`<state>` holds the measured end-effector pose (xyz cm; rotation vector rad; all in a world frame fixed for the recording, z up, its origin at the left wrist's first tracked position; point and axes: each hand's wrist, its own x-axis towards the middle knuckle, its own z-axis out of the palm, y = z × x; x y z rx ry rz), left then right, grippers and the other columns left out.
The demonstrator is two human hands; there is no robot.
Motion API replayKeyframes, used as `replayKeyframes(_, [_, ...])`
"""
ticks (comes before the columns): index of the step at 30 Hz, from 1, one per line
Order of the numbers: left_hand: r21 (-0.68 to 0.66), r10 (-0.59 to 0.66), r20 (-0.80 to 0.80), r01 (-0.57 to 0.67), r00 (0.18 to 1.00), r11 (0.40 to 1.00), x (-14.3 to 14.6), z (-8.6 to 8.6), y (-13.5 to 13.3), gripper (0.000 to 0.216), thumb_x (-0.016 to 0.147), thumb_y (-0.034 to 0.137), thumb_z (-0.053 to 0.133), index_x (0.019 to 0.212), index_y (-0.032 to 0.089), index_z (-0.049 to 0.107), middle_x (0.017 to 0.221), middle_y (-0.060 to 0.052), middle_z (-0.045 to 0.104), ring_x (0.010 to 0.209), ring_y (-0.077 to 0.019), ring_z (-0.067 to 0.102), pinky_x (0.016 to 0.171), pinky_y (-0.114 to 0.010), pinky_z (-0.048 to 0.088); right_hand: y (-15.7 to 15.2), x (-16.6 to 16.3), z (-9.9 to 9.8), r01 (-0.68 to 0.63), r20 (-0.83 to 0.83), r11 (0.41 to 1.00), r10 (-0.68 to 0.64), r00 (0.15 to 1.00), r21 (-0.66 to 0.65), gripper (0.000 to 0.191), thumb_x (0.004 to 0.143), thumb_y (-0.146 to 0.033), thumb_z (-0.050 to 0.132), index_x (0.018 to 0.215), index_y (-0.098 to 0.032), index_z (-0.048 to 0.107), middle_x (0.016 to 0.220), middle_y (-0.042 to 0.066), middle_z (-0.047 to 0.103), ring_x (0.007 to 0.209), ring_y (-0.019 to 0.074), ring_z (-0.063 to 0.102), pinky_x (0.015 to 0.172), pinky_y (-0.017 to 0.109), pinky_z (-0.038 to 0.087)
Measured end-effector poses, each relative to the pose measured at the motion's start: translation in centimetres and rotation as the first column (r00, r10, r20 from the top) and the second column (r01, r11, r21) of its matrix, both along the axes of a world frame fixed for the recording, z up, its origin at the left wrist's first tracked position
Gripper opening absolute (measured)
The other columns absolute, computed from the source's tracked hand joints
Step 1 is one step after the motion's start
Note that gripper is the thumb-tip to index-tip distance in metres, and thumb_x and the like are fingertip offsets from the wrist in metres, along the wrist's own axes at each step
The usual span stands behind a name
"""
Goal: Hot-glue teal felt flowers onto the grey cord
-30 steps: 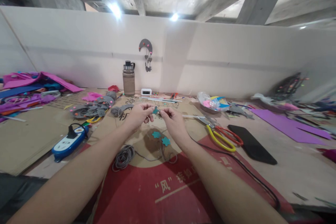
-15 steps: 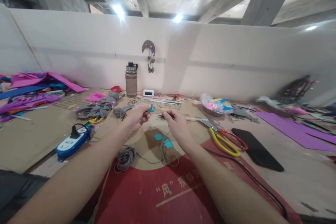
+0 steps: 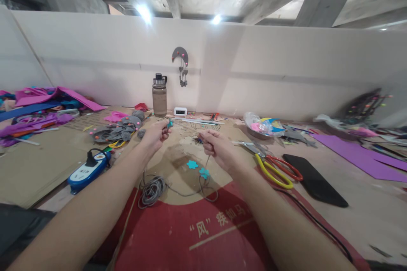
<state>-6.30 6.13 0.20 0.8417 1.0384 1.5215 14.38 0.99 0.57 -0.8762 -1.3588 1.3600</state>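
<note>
1. Left hand (image 3: 155,136), in the head view, pinches a small teal cutout (image 3: 170,123) above the brown-and-red printed cardboard sheet (image 3: 155,237); a slack grip could drop it.
2. Right hand (image 3: 218,145), well apart from the left, has thumb and forefinger pressed together; what they pinch, if anything, cannot be told.
3. Loose grey cord loops (image 3: 217,197) run beside a flat teal flower-shaped cutout (image 3: 204,172); a tug could drag it.
4. Coiled grey cord (image 3: 153,192) sits near the left forearm (image 3: 92,207); a sweep could tangle it.

Both hands (image 3: 155,137) and both forearms (image 3: 95,197) are bare.
</note>
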Motion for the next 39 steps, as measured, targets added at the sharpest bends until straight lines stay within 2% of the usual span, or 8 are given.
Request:
replayKeyframes(6, [0.006, 0.081, 0.145, -0.083, 0.986, 0.997, -0.6, 0.6, 0.2, 0.007, 0.076, 0.014, 0.057, 0.071, 0.014, 0.053, 0.055, 0.004, 0.054, 0.039, -0.0015, 0.048, 0.031, -0.008, 0.025, -1.2, 1.7, 2.6, -0.117, -0.058, 0.987, 0.123, 0.991, 0.111, 0.025, 0.076, -0.046, 0.058, 0.078, -0.020, 0.059, 0.059, -0.004, 0.039, 0.046, 0.0070, 0.027, 0.042, 0.021, 0.020])
replayKeyframes(10, [0.051, 0.055, 0.074, -0.059, 0.996, 0.997, 0.3, 0.4, -0.3, 0.008, 0.073, 0.016, 0.061, 0.071, 0.014, 0.053, 0.055, 0.004, 0.054, 0.041, -0.0028, 0.050, 0.032, -0.010, 0.027, -1.7, 1.0, 2.0, -0.263, 0.306, 0.943, 0.194, 0.932, 0.205, 0.026, 0.079, -0.044, 0.054, 0.073, -0.020, 0.063, 0.058, -0.002, 0.050, 0.048, 0.0088, 0.039, 0.047, 0.023, 0.030])
replayKeyframes(13, [0.096, -0.028, -0.059, 0.034, 0.998, 0.995, 1.7, -0.1, -1.1, 0.014, 0.071, 0.023, 0.065, 0.069, 0.014, 0.054, 0.054, 0.004, 0.054, 0.042, -0.0041, 0.051, 0.034, -0.011, 0.030, -1.6, 0.1, 0.6, -0.199, 0.655, 0.911, -0.097, 0.750, 0.362, 0.028, 0.079, -0.036, 0.056, 0.058, -0.019, 0.061, 0.061, 0.002, 0.057, 0.057, 0.0123, 0.048, 0.055, 0.025, 0.033])
replayKeyframes(17, [0.155, -0.113, -0.224, 0.150, 0.968, 0.976, 3.2, -0.7, -2.1, 0.022, 0.068, 0.031, 0.068, 0.071, 0.013, 0.056, 0.058, 0.002, 0.055, 0.046, -0.0060, 0.054, 0.036, -0.014, 0.031, -1.1, -0.4, -0.4, -0.015, 0.736, 0.855, -0.437, 0.517, 0.518, 0.028, 0.083, -0.034, 0.050, 0.062, -0.017, 0.059, 0.064, 0.004, 0.059, 0.061, 0.0138, 0.049, 0.058, 0.026, 0.031])
replayKeyframes(20, [0.183, -0.106, -0.312, 0.169, 0.944, 0.968, 3.4, -0.7, -2.4, 0.025, 0.068, 0.035, 0.067, 0.074, 0.012, 0.059, 0.059, 0.001, 0.057, 0.047, -0.0071, 0.054, 0.037, -0.015, 0.032, -0.7, -0.2, -0.3, 0.004, 0.704, 0.855, -0.430, 0.565, 0.519, 0.030, 0.088, -0.033, 0.042, 0.068, -0.017, 0.059, 0.066, 0.003, 0.060, 0.061, 0.0137, 0.050, 0.059, 0.025, 0.032])
replayKeyframes(25, [0.255, -0.014, -0.469, 0.150, 0.883, 0.955, 3.0, -0.5, -2.4, 0.025, 0.072, 0.038, 0.063, 0.079, 0.013, 0.061, 0.055, 0.000, 0.059, 0.042, -0.0070, 0.049, 0.038, -0.018, 0.032, 0.3, -0.1, -0.7, 0.237, 0.433, 0.739, -0.589, 0.683, 0.631, 0.021, 0.084, -0.032, 0.047, 0.094, -0.016, 0.058, 0.090, 0.007, 0.062, 0.083, 0.0171, 0.054, 0.076, 0.029, 0.039])
replayKeyframes(31, [0.285, -0.040, -0.641, 0.286, 0.767, 0.915, 3.9, -0.4, -3.2, 0.022, 0.075, 0.037, 0.060, 0.076, 0.016, 0.062, 0.049, 0.002, 0.057, 0.037, -0.0061, 0.039, 0.037, -0.018, 0.029, 0.9, -1.1, -1.8, 0.195, 0.338, 0.892, -0.346, 0.875, 0.407, 0.031, 0.080, -0.038, 0.053, 0.101, -0.015, 0.053, 0.094, 0.007, 0.061, 0.085, 0.0156, 0.056, 0.079, 0.030, 0.043])
replayKeyframes(39, [0.259, -0.159, -0.538, 0.342, 0.828, 0.903, 4.1, -0.6, -3.1, 0.022, 0.075, 0.038, 0.061, 0.078, 0.016, 0.061, 0.049, 0.003, 0.054, 0.038, -0.0064, 0.041, 0.037, -0.018, 0.030, 1.4, -1.5, -2.7, 0.111, 0.222, 0.961, -0.169, 0.960, 0.254, 0.021, 0.076, -0.035, 0.053, 0.083, -0.016, 0.057, 0.077, 0.001, 0.060, 0.066, 0.0117, 0.053, 0.066, 0.028, 0.043])
